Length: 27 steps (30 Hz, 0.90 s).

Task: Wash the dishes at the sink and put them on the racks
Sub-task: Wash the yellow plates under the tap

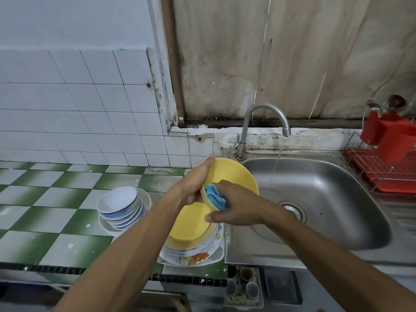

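Observation:
My left hand (195, 181) holds a yellow bowl (234, 174) tilted on its edge, just left of the steel sink (326, 199). My right hand (236, 208) presses a blue cloth (216, 197) against the bowl's lower rim. Under the hands a second yellow bowl (189, 226) rests on a stack of patterned plates (195, 255). To the left, a stack of white bowls (119, 206) stands on white plates. A thin stream of water runs from the tap (265, 122) into the sink.
A red dish rack (382, 172) with a wire frame and red cutlery holders (391, 136) stands right of the sink. The counter (56, 199) has green and white checked tiles. Below the counter's front edge sits a tray with several cups (244, 287).

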Each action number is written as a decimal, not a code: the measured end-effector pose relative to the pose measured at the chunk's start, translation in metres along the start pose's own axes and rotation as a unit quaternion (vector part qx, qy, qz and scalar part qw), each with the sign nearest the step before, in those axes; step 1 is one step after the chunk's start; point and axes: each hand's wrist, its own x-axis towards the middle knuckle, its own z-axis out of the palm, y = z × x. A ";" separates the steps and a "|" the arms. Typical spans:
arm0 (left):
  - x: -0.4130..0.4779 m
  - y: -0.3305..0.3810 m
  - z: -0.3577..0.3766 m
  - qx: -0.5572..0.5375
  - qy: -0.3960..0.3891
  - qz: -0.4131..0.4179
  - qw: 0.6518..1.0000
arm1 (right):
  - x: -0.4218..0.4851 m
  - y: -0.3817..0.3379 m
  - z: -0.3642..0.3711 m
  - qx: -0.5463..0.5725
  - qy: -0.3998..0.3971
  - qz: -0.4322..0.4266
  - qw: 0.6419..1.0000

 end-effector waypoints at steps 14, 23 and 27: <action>0.009 -0.030 0.000 -0.336 0.034 0.040 0.940 | 0.010 0.039 -0.011 0.474 0.456 0.235 0.715; 0.012 -0.011 0.032 -0.444 0.233 0.064 0.863 | -0.001 0.023 0.070 -0.055 0.506 -0.127 0.851; -0.005 -0.006 0.041 -0.272 0.142 0.100 0.947 | 0.006 0.005 0.040 -0.230 0.435 -0.177 0.852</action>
